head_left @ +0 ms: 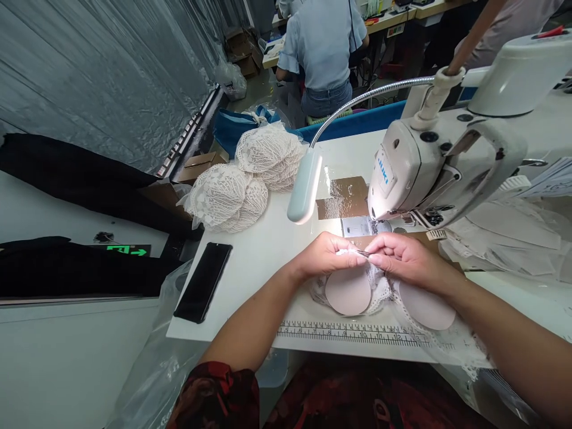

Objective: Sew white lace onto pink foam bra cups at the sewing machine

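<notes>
A white lace bra [382,289] with two smooth pale cups lies on the table below the sewing machine's needle area. My left hand [328,255] pinches white lace at the bra's upper edge between thumb and fingers. Close against it, my right hand [402,259] is closed in a pinch over the same edge. A thin, dark, shiny thing [363,253] shows between the fingertips of both hands; it is too small to name. The left cup [348,292] hangs under my hands, and the right cup [426,305] lies partly beneath my right wrist.
The white sewing machine [402,167] stands just beyond my hands, with a lamp [306,186] at its left. Stacked lace cups [223,196] and a black phone [203,283] are on the left. A printed ruler [330,332] runs along the front edge. A person [319,53] sits farther back.
</notes>
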A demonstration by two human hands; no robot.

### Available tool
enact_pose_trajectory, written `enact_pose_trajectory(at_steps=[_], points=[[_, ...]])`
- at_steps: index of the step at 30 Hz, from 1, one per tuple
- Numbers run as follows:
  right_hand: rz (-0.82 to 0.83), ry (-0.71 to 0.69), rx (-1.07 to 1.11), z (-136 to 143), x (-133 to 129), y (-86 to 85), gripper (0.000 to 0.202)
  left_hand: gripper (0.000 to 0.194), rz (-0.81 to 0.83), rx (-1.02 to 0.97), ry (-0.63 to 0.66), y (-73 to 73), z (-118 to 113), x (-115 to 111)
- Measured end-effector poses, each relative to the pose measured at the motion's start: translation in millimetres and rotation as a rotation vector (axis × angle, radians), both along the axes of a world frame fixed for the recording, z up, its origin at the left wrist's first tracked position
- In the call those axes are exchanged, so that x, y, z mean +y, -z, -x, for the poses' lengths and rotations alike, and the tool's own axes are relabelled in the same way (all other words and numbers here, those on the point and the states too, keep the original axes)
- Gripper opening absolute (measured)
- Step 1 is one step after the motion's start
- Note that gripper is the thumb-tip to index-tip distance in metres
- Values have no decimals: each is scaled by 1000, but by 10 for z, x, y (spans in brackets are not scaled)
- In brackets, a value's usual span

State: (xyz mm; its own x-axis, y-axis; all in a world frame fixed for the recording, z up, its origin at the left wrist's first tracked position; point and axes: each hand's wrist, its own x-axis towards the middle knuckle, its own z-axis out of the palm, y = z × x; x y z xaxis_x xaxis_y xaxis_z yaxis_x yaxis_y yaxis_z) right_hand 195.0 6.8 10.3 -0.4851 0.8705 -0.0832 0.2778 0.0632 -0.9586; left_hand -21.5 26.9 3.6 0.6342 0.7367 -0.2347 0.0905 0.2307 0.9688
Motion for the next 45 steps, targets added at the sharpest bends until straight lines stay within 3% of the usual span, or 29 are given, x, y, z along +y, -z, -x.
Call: enact_pose_trajectory(at_steps=[5, 11, 16, 21, 32, 39, 45], points=[[30, -23, 20, 36, 0, -7, 27, 27, 27, -4, -15, -17, -30, -13], [-42, 50, -38, 87, 4, 30, 23, 30, 28, 56, 5, -67, -16, -1], [225, 119, 143, -21, 20, 55, 36, 30, 100, 47, -138, -110, 75, 45], [352, 40, 167, -52, 36, 38, 40, 30, 116, 16, -200, -96, 125, 82], [237, 49, 12, -94, 55, 42, 49, 29, 71, 32, -209, -61, 147, 97], [7, -10, -240, -95, 30, -32, 17, 29, 85, 16, -207, -44, 175, 114], [0, -10, -298, -108, 41, -17, 15, 35, 75, 28, -186, -15, 260, 177]])
